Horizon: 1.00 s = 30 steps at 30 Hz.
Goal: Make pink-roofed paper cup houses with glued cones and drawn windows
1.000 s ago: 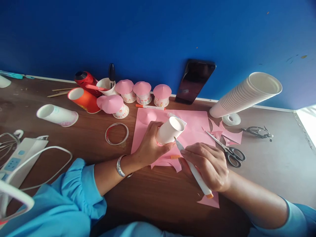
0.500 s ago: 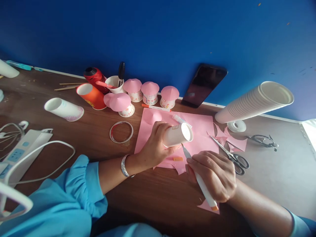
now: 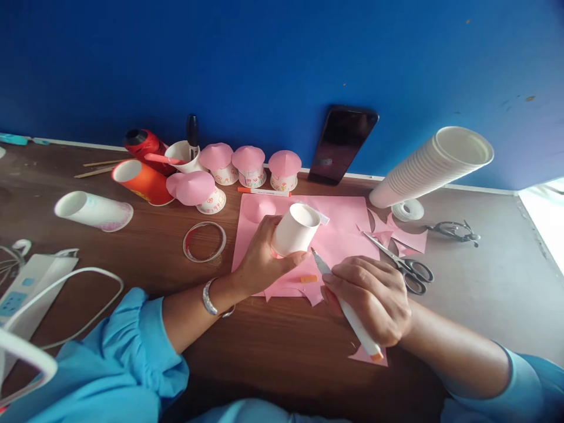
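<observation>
My left hand [image 3: 264, 258] is wrapped round a small white paper cup [image 3: 296, 230], tilted with its round white end up, above a pink sheet [image 3: 343, 220]. Closed round a white marker [image 3: 355, 323] is my right hand [image 3: 374, 299]; the marker's brown tip points up and left, just short of the cup and near my left thumb. An orange cap [image 3: 309, 278] lies below the cup on the sheet. Behind stand decorated cups with pink cone tops [image 3: 285, 164], and a pink cone [image 3: 261, 208] sits at the sheet's upper left corner.
Scissors [image 3: 409, 270] and pink scraps [image 3: 409, 238] lie right of the sheet, near a tape roll [image 3: 408, 210] and a leaning cup stack [image 3: 432, 164]. A phone [image 3: 342, 144] leans on the blue wall. At left are an orange cup [image 3: 147, 183], a white cup [image 3: 94, 211] and a power strip [image 3: 35, 288].
The cup in my left hand has turned more upright, and its drawn mark is no longer visible. The marker tip is now apart from the cup. The whole view has shifted.
</observation>
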### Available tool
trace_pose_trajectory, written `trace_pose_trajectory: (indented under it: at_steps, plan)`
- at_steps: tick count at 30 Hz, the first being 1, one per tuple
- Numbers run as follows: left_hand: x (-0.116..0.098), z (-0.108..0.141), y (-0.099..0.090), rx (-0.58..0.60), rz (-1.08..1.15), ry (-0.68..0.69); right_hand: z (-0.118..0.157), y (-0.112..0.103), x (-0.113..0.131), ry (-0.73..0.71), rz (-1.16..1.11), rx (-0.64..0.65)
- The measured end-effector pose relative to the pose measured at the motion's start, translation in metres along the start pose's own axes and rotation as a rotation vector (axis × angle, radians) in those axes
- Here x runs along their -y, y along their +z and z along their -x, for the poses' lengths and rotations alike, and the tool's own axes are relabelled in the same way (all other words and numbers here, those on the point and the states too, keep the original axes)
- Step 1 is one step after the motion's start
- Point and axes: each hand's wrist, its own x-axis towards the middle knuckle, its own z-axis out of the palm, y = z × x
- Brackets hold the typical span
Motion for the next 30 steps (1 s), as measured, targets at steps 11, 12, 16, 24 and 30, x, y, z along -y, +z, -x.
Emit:
trace_pose_trajectory:
  at_steps: [11,12,16,24,30]
  plan:
    - [-0.0021,-0.0017,-0.0034,0.066,-0.012,-0.073,0.0013,0.0042,-0.0058,0.12,-0.064,-0.003]
    - [-0.0021,-0.0018,-0.0036,0.072,-0.013,-0.069,0.0013,0.0043,-0.0056,0.119,-0.064,-0.004]
    - [-0.0022,-0.0012,-0.0039,0.087,-0.004,-0.068,0.001,0.0046,-0.0051,0.112,-0.065,-0.001]
    - [-0.0014,-0.0004,-0.0028,0.084,-0.032,-0.056,0.0019,0.0064,-0.0045,0.128,-0.072,0.011]
    - [-0.0006,-0.0005,-0.002,0.077,-0.055,-0.025,0.0011,0.0065,-0.0043,0.13,-0.069,0.008]
